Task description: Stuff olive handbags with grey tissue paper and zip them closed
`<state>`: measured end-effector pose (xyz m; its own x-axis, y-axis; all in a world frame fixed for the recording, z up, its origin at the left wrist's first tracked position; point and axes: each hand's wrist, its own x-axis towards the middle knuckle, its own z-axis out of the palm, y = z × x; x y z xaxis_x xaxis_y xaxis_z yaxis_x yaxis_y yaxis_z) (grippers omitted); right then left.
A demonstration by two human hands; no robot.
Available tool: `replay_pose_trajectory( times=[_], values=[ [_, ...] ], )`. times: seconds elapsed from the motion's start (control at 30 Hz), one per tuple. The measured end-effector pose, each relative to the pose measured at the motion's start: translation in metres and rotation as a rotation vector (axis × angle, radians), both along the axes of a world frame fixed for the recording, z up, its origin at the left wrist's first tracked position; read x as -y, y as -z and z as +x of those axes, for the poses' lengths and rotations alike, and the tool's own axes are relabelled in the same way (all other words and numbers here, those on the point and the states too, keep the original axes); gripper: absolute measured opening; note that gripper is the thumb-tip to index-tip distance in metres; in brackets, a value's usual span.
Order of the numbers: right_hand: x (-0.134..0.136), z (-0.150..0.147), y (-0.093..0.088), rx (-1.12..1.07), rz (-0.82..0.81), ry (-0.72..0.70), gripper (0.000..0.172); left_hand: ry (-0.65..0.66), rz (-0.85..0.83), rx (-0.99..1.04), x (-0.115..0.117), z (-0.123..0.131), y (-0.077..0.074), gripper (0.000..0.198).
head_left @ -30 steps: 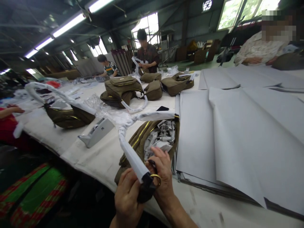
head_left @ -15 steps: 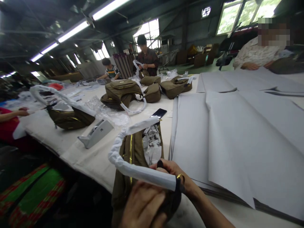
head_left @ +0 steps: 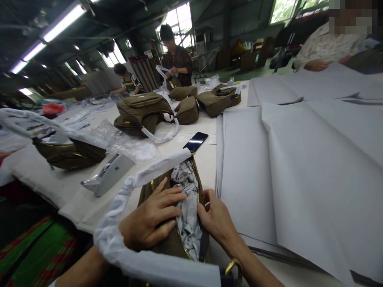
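Observation:
An olive bag (head_left: 167, 239) with a gold zipper lies open at the table's near edge, stuffed with crumpled grey paper (head_left: 188, 207). Its handle, wrapped in white foam (head_left: 140, 255), loops over my left forearm. My left hand (head_left: 149, 219) lies flat on the bag's left side, fingers spread and reaching onto the paper. My right hand (head_left: 214, 217) grips the bag's right rim at the zipper, thumb and fingers curled on the edge. A gold ring (head_left: 233, 267) of the handle shows by my right wrist.
A stack of large grey paper sheets (head_left: 299, 159) covers the table to the right. A phone (head_left: 196, 141), a tape dispenser (head_left: 107, 175) and several more olive bags (head_left: 143, 113) lie beyond. People (head_left: 176, 59) work at the far end and at the right.
Both hands let go of the foam-wrapped handle end and moved onto the bag's open mouth. The handle dropped over my left forearm and the bag now lies closer to me.

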<state>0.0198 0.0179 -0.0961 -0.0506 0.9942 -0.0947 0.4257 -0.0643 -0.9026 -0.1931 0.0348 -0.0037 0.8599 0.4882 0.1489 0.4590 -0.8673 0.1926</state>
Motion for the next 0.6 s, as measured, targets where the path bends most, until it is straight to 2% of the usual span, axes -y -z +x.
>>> replay_pose_trajectory(
  times=[0.1,0.2,0.27,0.33,0.47,0.53,0.6],
  values=[
    [-0.011,-0.004,-0.013,0.310,-0.063,-0.089,0.030,0.048,-0.029,-0.014,-0.003,-0.002,-0.012,0.041],
    [-0.012,-0.009,-0.031,0.507,-0.018,-0.180,0.034,0.117,-0.041,-0.120,-0.007,0.000,-0.023,0.026],
    [-0.010,-0.012,-0.038,0.583,-0.008,-0.262,0.029,0.166,-0.009,-0.189,-0.008,0.000,-0.025,0.016],
    [-0.008,-0.012,-0.041,0.649,-0.051,-0.319,0.023,0.152,0.073,-0.204,-0.007,-0.005,-0.024,0.017],
    [-0.002,-0.005,-0.037,0.756,-0.121,-0.235,0.021,0.090,0.220,-0.121,-0.008,-0.019,-0.019,0.042],
    [-0.001,-0.001,-0.032,0.777,-0.123,-0.189,0.022,0.123,0.234,-0.135,-0.014,-0.017,-0.018,0.040],
    [-0.002,0.001,-0.025,0.750,-0.114,-0.168,0.019,0.123,0.231,-0.164,-0.021,-0.008,-0.017,0.027]
  ],
)
